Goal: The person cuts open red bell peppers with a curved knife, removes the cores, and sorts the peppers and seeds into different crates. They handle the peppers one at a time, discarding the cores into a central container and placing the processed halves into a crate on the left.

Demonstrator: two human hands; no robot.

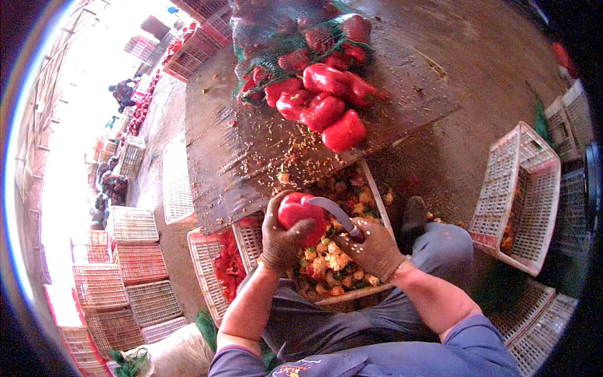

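In my gloved left hand [276, 235] is a red bell pepper [300, 217], with the fingers and thumb wrapped round its side. My gloved right hand [374, 248] grips the dark handle of a curved knife [333, 210]. The tip of its blade reaches the top of the pepper. Below both hands stands a crate [348, 294] full of cut-out pepper cores and scraps. A second crate [204, 267], left of it, holds red pepper pieces [229, 267].
Ahead, a board [232, 169] strewn with seeds bears loose red peppers [323, 110] and a green mesh sack [270, 38] of more. Stacked crates [138, 261] line the left side. A white crate [521, 201] stands at right. A pale sack [182, 352] lies at lower left.
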